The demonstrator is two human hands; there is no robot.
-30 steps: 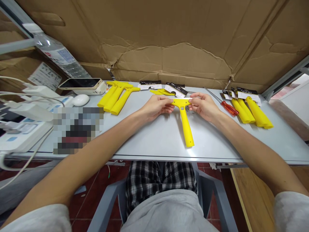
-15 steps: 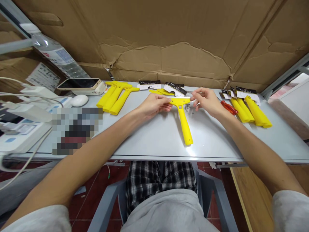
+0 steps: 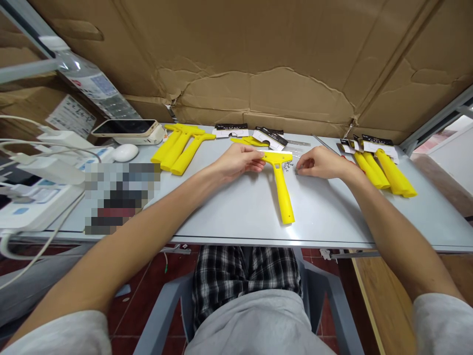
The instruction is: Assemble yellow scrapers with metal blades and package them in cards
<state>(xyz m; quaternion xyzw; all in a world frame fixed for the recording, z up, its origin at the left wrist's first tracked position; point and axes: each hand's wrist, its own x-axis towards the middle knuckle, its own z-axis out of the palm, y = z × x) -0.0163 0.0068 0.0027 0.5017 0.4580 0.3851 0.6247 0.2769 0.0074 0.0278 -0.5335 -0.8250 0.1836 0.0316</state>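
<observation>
Grey tabletop (image 3: 229,217) | left fingers (image 3: 255,156) clamped on yellow scraper (image 3: 283,195) | right hand (image 3: 322,162) low beside metal bits (image 3: 288,165), fingers (image 3: 305,171) curled, closure unclear

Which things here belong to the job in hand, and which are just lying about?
Likely in the job:
scraper, held by the left hand
small metal parts, near the right hand
screwdriver
yellow handles, left
carded handles, right
cards

Seemingly just lying about:
bottle
phone
power strip
</observation>
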